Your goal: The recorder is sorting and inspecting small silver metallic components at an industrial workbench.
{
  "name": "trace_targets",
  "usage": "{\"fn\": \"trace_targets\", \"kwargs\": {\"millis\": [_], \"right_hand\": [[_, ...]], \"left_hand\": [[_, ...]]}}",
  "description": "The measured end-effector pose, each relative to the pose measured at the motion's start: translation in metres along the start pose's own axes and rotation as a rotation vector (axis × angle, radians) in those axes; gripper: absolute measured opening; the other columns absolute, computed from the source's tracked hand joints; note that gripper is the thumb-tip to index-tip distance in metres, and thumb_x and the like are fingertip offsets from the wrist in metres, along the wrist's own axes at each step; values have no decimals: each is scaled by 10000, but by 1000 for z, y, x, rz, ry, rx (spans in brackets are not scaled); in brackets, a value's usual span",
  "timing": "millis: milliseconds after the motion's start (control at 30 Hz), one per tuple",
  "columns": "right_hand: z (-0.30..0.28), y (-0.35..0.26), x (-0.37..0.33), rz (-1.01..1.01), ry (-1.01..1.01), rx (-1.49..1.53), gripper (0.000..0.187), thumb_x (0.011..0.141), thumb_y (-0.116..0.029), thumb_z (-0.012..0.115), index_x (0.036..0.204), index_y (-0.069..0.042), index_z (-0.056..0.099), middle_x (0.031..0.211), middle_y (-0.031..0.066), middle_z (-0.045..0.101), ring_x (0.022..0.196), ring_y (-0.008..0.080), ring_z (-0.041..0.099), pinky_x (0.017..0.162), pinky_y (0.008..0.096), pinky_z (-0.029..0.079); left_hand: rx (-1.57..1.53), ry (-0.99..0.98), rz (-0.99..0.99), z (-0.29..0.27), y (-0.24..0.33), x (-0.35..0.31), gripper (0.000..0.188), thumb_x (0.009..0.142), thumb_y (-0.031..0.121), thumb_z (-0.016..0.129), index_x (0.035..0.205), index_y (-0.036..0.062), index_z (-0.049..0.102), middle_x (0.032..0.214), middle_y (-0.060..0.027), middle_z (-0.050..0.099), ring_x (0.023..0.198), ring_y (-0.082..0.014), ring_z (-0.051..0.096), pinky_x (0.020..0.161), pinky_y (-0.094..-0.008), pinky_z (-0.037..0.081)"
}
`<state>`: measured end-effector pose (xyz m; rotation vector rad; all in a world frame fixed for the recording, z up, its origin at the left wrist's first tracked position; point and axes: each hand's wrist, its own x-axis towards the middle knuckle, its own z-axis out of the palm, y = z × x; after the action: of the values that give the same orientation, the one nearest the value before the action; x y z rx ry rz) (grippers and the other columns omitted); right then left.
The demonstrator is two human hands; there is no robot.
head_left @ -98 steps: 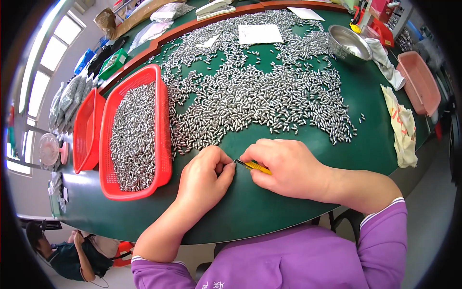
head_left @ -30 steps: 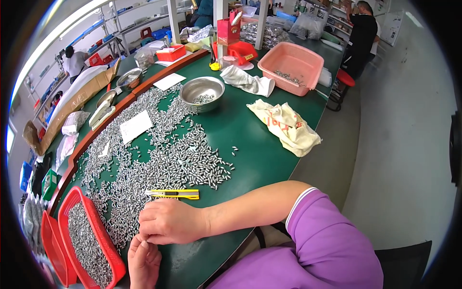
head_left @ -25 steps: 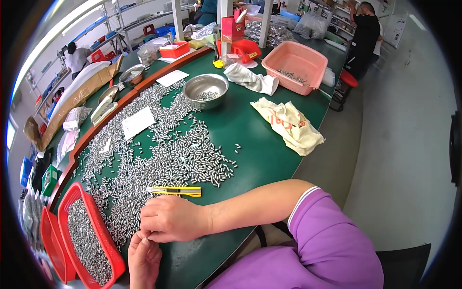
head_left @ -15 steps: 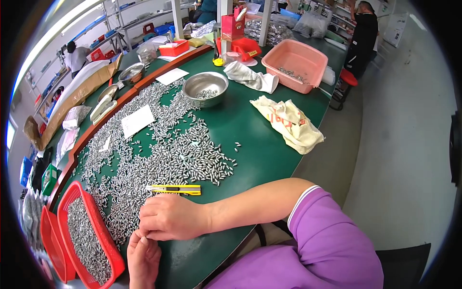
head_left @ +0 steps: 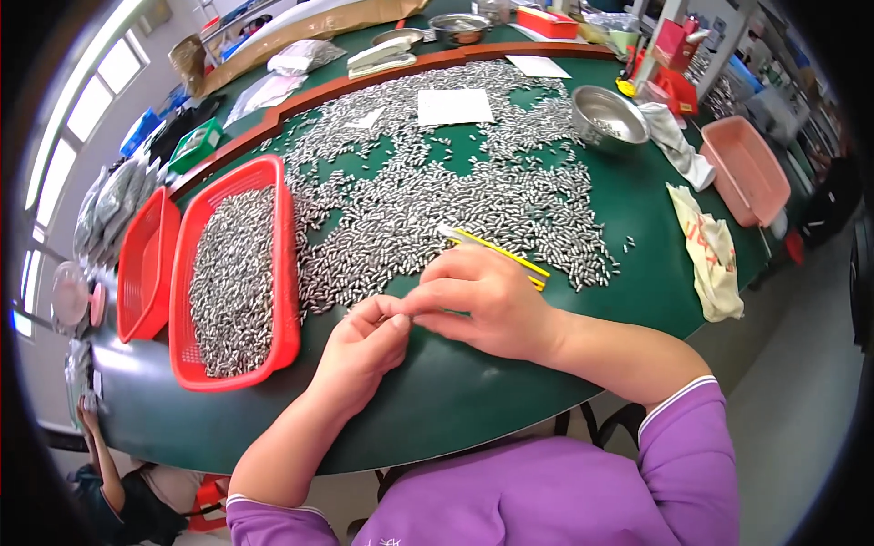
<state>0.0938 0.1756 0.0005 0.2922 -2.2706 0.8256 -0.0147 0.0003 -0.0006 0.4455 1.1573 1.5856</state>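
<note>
My left hand (head_left: 364, 348) and my right hand (head_left: 487, 300) meet with their fingertips pinched together, just above the table's near part. Whatever lies between the fingertips is too small or hidden to make out. Beyond them spreads a wide layer of small silver capsule-shaped metal pieces (head_left: 437, 196). A yellow utility knife (head_left: 501, 248) lies on these pieces, partly covered by my right hand. To the left of my hands stands a red plastic basket (head_left: 289, 264), filled with the same kind of pieces.
Another red basket (head_left: 150, 264) leans at the left. White paper (head_left: 455, 106) lies on the pieces. A steel bowl (head_left: 610, 118), cream cloth bag (head_left: 708, 250) and pink basin (head_left: 746, 173) stand or lie on the right of the green table (head_left: 437, 414). A person (head_left: 118, 487) is at lower left.
The view has swung left, so the table and its contents appear shifted right, and my left forearm now shows fully. My hands stay pinched together.
</note>
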Motion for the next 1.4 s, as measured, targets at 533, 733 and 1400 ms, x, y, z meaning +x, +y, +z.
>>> {"fn": "trace_targets", "kwargs": {"millis": [533,733,1400], "right_hand": [[-1,1,0,136,-51,163,146,759,-49,734,895,-88,698,856,53,637,785,219,623,693,325,497],[0,2,1,30,-34,56,159,762,-78,748,915,-106,717,850,36,630,746,204,613,649,327,489],[-5,-1,4,-48,-32,-73,169,745,-98,752,903,-122,695,873,20,623,776,215,614,665,353,483]], "left_hand": [[-99,-53,-28,-6,-2,0,157,995,217,525,1021,69,571,761,18,473,553,-55,311,502,-203,261],[-129,-64,-78,-7,-4,0,147,975,205,567,1021,66,574,775,20,502,578,-52,349,523,-202,289],[46,-10,9,-8,-7,4,115,975,169,574,1010,60,570,769,5,516,583,-67,390,522,-205,316]]}}
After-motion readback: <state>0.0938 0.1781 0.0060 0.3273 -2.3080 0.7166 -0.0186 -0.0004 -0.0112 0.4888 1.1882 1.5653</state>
